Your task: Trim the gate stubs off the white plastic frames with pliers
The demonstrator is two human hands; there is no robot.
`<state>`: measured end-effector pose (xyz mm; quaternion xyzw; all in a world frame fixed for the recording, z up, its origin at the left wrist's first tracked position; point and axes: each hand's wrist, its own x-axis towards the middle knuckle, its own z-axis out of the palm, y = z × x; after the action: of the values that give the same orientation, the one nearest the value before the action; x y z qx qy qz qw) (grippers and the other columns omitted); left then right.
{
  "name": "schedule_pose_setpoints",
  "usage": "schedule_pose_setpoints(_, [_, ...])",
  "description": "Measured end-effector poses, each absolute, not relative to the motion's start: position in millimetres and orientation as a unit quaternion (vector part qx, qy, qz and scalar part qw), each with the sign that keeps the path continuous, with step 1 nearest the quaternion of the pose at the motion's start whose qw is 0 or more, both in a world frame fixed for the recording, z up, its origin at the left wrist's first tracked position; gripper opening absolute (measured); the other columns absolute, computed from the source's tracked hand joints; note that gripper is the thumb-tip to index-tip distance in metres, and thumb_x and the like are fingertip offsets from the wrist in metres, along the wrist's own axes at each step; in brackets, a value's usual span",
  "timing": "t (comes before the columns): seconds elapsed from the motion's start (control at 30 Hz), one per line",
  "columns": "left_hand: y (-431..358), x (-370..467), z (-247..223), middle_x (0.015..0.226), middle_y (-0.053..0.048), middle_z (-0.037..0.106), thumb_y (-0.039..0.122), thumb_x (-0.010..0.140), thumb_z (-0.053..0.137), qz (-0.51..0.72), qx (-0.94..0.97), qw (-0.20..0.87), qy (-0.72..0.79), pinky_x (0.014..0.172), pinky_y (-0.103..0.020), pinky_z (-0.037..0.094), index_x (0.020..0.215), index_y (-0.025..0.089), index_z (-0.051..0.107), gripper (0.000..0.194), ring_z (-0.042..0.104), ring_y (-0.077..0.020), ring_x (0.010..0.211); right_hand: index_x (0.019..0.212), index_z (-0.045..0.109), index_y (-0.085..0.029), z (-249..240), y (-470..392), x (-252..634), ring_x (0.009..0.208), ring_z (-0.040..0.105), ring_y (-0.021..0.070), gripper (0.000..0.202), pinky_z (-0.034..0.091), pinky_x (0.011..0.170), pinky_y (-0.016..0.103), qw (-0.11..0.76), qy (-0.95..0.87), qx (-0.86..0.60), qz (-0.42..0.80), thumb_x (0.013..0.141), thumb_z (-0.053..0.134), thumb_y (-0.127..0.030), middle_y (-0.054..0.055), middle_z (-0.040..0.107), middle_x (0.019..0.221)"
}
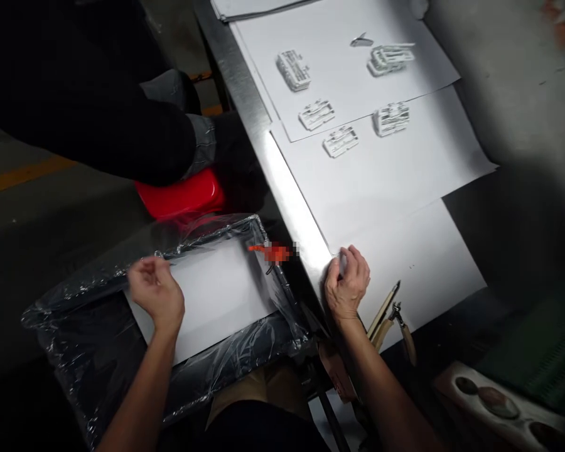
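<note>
My left hand (157, 295) hangs over a plastic-lined black tray (188, 398), its fingers curled in. Slightly blurred, it shows nothing in the fingers. Under it, a white sheet (216, 292) lies inside the tray. My right hand (347, 285) rests at the table's edge on white paper (405, 257), fingers bent and the thumb apart, with nothing seen in them. Beside that wrist lie wire cutters (398, 320) with pale handles and a pen-like tool (385, 307). Farther up the paper are several white moulded plastic parts (340, 141), some of them stacked (390, 119).
A metal table edge (292, 194) runs between tray and papers. An orange object (277, 252), partly pixelated, is at the tray's right corner. A red stool (183, 194) and another person's dark-clothed leg (136, 132) are at left. A small pale piece (361, 41) lies farther back.
</note>
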<state>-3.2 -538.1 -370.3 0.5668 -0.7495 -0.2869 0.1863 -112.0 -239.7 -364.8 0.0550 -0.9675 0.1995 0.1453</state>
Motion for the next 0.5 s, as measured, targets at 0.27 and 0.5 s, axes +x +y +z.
schedule_pose_setpoints(0.27, [-566.8, 190.7, -489.5, 0.121, -0.014, 0.051, 0.042, 0.080, 0.059, -0.246, 0.786, -0.183, -0.537, 0.091, -0.050, 0.040, 0.116, 0.013, 0.050, 0.047, 0.050, -0.0290, 0.110, 0.110, 0.058, -0.012, -365.3, -243.6, -112.8, 0.112, 0.050, 0.0260, 0.031, 0.040, 0.095, 0.049, 0.172, -0.963, 0.079, 0.192, 0.085, 0.047, -0.027, 0.016, 0.057, 0.116])
schedule_pose_setpoints(0.5, [-611.0, 219.0, -529.9, 0.119, -0.031, 0.051, 0.061, 0.063, 0.065, -0.264, 0.784, -0.229, -0.513, 0.085, -0.049, 0.046, 0.115, -0.003, 0.048, 0.084, 0.049, -0.0413, 0.112, 0.110, 0.058, -0.012, -368.6, -242.3, -112.6, 0.112, 0.049, 0.0244, 0.030, 0.039, 0.096, 0.046, 0.181, -0.963, 0.086, 0.181, 0.086, 0.047, -0.027, 0.015, 0.057, 0.116])
